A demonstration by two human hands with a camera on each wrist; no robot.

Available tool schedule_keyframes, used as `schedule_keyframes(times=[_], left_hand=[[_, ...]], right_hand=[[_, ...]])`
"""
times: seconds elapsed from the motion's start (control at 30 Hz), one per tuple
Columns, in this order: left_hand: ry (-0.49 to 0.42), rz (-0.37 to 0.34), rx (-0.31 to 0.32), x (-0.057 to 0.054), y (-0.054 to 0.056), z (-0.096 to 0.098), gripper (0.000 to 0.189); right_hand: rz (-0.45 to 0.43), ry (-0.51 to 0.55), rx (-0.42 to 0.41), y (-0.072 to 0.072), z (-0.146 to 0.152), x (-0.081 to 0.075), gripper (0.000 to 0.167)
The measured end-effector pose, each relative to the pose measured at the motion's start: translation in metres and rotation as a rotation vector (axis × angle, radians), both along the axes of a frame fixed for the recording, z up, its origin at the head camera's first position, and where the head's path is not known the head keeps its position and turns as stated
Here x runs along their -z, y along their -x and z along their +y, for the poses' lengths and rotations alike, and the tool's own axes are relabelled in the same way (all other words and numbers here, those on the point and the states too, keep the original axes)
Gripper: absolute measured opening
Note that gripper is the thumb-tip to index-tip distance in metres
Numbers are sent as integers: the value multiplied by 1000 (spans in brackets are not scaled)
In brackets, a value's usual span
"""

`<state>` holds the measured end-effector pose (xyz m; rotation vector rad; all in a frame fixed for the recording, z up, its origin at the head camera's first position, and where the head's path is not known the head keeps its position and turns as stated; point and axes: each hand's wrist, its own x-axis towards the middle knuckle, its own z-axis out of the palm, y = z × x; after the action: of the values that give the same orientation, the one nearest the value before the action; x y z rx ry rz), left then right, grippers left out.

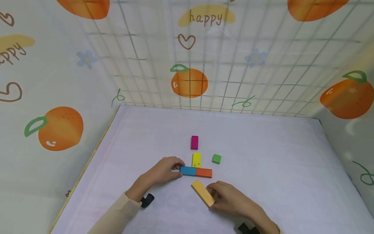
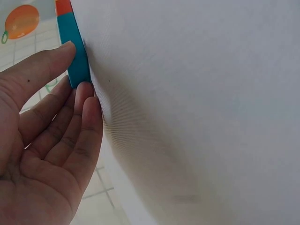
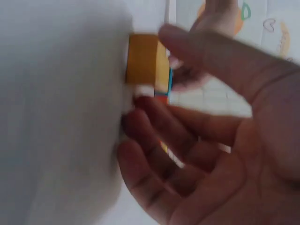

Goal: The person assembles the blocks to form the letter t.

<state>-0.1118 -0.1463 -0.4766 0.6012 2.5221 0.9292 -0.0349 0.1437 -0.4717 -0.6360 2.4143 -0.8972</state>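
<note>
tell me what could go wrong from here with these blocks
The light-orange block lies slanted by the right grip; pushed ahead, it could knock the red-orange block out of line.
The left grip holds the blue block at its outer end, so a slip might shift that end-to-end pair.
The yellow block sits right behind them and could get bumped too.

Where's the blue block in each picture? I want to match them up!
Head: below the middle, the blue block sits between the left hand and the orange block.
Left wrist: upper left, at the thumb.
Right wrist: a thin sliver above the middle, mostly hidden behind the yellow block.
Shared landmark: the orange block at its end.
</note>
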Motion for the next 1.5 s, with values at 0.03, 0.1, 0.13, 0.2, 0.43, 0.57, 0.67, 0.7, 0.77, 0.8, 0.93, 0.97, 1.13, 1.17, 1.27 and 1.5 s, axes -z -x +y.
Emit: schedule_keyframes(times=[0.03, 0.1, 0.13, 0.2, 0.43, 0.57, 0.67, 0.7, 0.77, 0.8, 0.93, 0.97, 1.13, 1.17, 1.27, 1.5], left_hand=[[1, 0, 0, 0, 0, 0, 33], [3, 4, 3, 0, 0, 0, 33], [2, 5, 4, 0, 0, 0, 33], [1, 10, 7, 0, 0, 0, 33], [-1, 4, 4, 0, -1, 1, 34], [-2, 0, 3, 1, -1, 1, 34], [-4, 0, 5, 2, -1, 0, 34], [-4, 0, 5, 2, 0, 0, 34], [-2, 1, 7, 2, 0, 0, 34], [-2, 1, 9, 2, 0, 0, 34], [-1, 3, 15, 2, 0, 0, 34], [-2, 4, 16, 2, 0, 0, 34], [-9, 6, 19, 1, 0, 0, 34], [-9, 6, 18, 2, 1, 0, 34], [-9, 3, 14, 2, 1, 0, 34], [-7, -3, -3, 1, 1, -1, 34]], right_hand=[[-5, 1, -22, 0, 3, 0, 47], [-5, 17, -62, -1, 7, 1, 42], [-5, 25, -74, -1, 9, 1, 41], [-2, 50, -84, -3, 9, 2, 39], [4, 127, -80, -5, 4, 8, 29], [-1, 111, -62, -4, -1, 10, 26], [0, 85, -57, -4, -5, 11, 26], [1, 77, -56, -4, -7, 11, 27], [7, 63, -52, -4, -10, 11, 27], [17, 53, -52, -4, -11, 11, 27], [51, 8, -48, -3, -18, 10, 27], [57, -5, -48, -3, -19, 10, 27], [50, -49, -34, -3, -26, 8, 27], [52, -52, -34, -3, -27, 8, 27], [62, -61, -32, -2, -29, 9, 28], [89, -63, -20, 0, -33, 11, 29]])
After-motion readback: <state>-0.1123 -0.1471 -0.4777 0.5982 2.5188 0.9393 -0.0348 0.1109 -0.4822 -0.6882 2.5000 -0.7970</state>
